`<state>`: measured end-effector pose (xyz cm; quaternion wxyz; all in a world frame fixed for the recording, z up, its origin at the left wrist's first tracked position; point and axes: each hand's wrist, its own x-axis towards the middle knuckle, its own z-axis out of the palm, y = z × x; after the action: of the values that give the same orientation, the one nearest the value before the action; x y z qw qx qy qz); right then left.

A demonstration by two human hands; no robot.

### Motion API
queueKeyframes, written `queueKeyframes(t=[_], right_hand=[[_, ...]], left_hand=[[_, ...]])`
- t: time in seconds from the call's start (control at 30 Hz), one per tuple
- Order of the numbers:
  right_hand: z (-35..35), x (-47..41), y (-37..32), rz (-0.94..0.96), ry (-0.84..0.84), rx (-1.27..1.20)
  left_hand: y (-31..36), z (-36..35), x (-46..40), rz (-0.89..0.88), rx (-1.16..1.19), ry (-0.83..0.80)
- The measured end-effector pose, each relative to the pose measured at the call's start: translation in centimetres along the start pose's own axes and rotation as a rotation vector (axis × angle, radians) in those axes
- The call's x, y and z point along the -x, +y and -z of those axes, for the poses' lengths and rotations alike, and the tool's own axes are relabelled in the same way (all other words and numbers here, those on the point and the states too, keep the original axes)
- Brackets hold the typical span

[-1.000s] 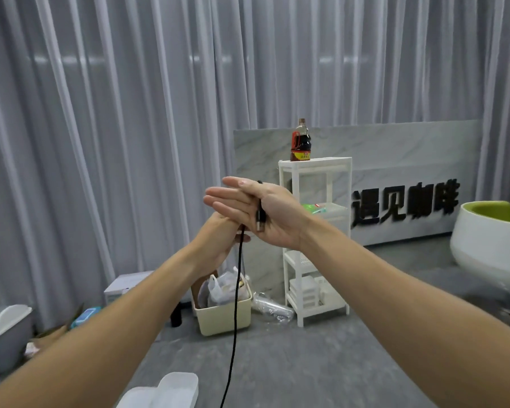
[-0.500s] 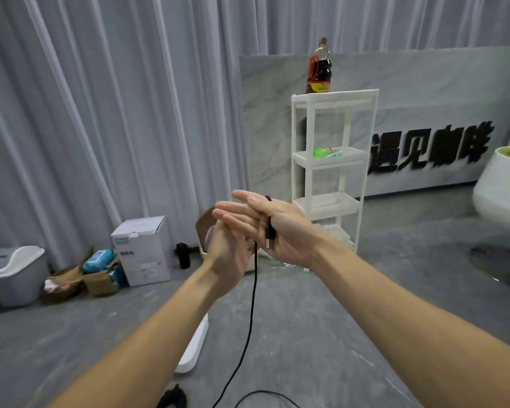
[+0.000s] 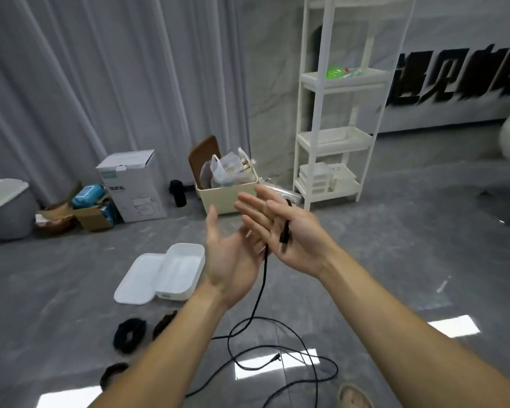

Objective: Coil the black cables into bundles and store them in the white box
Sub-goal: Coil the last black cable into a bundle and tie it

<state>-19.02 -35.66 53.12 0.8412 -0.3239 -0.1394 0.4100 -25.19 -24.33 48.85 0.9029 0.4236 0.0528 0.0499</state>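
Change since earlier frame: view is tilting downward, so floor, white box and loose cable are now showing; both hands are sitting lower in view, and the left hand is coming off the cable with fingers spread.
Coiled bundles (image 3: 129,334): three dark bundles are lying on the floor just in front of the box, none inside it yet; the left forearm is partly covering two of them.
White box (image 3: 179,270): sitting open on the floor, its lid (image 3: 138,278) lying against its left side.
Left hand (image 3: 229,254): grip is open, palm up, fingers straight, holding nothing; fingertips are lying near the hanging cable.
Black cable (image 3: 259,290): hanging from the right hand and trailing into loose, crossing loops on the floor, its far plug (image 3: 276,356) lying among them.
Right hand (image 3: 286,231): grip is flat and open, fingers straight; the plug end (image 3: 285,238) is resting across the palm, the cable apparently passing behind the hand.
Risk, slippage: with neither hand closing on it, the cable is liable to slide off the palm.
Risk, tangling: crossing floor loops are likely to knot if winding is pulling them up fast.
Risk, footing: a foot (image 3: 354,396) is standing just beside the slack and could trap it.
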Motion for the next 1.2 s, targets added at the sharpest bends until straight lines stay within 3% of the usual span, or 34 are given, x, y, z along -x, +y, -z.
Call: queueKeyframes(t=[0.13,0.23,0.53,0.77,0.87,0.97,1.2], right_hand=[[3.3,0.1,3.1,-0.003,0.036,-0.068],[5.1,-0.2,5.2,0.009,0.072,-0.064],[8.3,-0.9,8.8,-0.045,0.165,-0.138],[9.5,-1.0,9.0,-0.043,0.154,-0.15],[9.6,-0.9,8.9,-0.013,0.118,-0.134],[9.8,-1.0,8.9,0.028,0.09,-0.12],[11.3,-1.7,8.2,0.11,0.188,-0.112]], left_hand=[[-4.2,2.0,0.4,0.0,-0.263,-0.103],[-6.8,3.2,0.4,-0.013,-0.383,-0.04],[-10.6,5.2,-0.1,0.086,-0.256,0.089],[-11.4,5.1,-0.4,0.106,-0.122,0.042],[-11.5,5.2,-0.2,0.148,-0.245,0.019],[-11.4,5.3,0.0,0.208,-0.431,0.095],[-10.6,6.3,0.7,0.363,-0.637,0.167]])
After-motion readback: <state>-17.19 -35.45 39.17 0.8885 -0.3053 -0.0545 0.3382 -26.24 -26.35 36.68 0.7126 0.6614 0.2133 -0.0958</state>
